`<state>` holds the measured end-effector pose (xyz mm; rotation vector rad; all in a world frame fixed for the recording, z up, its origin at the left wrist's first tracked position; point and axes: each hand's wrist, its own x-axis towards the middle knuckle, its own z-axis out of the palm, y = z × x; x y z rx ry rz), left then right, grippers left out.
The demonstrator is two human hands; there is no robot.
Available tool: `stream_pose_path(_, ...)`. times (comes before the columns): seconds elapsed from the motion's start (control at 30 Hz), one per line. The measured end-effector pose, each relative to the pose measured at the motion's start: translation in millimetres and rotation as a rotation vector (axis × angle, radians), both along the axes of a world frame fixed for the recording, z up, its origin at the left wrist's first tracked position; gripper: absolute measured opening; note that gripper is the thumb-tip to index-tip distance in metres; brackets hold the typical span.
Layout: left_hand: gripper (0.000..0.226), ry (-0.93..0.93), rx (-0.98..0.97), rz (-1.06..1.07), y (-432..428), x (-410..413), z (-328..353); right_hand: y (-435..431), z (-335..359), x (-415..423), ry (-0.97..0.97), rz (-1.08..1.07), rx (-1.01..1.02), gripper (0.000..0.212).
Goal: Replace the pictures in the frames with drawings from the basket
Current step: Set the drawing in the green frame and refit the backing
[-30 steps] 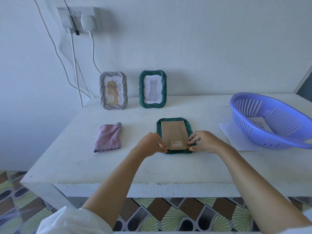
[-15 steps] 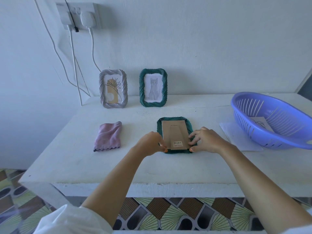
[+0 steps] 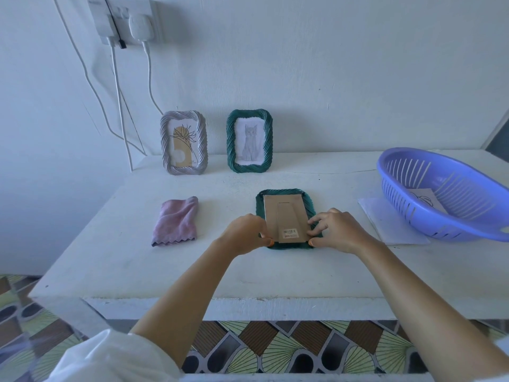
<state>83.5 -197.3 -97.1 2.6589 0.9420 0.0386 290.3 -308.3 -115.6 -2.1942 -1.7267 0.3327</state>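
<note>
I have the green frame [image 3: 283, 192] lying face down on the counter [image 3: 248, 271], in the middle and toward the near edge. Its brown back [image 3: 283, 213] faces up, with the stand flap flat and a small label near the lower end. The left hand [image 3: 245, 232] sits at the frame's near left corner, fingers [image 3: 261, 237] curled and pinching the edge of the back there. The right hand [image 3: 337, 230] sits at the near right corner, its fingers [image 3: 316, 224] curled onto the frame's right side and the thumb at the corner, gripping it. Both forearms reach in over the counter's near edge.

Against the wall behind stand two more frames, both upright. The cat frame [image 3: 230, 142] is green and holds a pencil drawing of a cat; just left of it is the grey frame [image 3: 165, 144] with a plant picture. A pink cloth [image 3: 176, 220] lies folded to the left of the hands, apart from them. On the right the purple basket [image 3: 399, 213] rests on a white sheet [image 3: 385, 224], with a drawing [image 3: 425, 198] inside it. A socket [image 3: 124, 17] with plugs and cables is on the wall at upper left
</note>
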Motion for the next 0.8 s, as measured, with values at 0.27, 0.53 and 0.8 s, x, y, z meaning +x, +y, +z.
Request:
stream_pose_path(0.27, 0.022, -0.046, 0.001, 0.034, 0, 3, 0, -5, -4, -7, 0.004, -0.026, 0.080, 0.019)
stream_pose_path(0.53, 0.022, -0.086, -0.065, 0.086, 2, 4, -3, -8, -7, -13, 0.018, -0.074, 0.119, 0.015)
stream_pose_path(0.8, 0.023, -0.111, -0.101, 0.126, 2, 5, -4, -6, -10, -14, 0.099, -0.122, 0.139, 0.013)
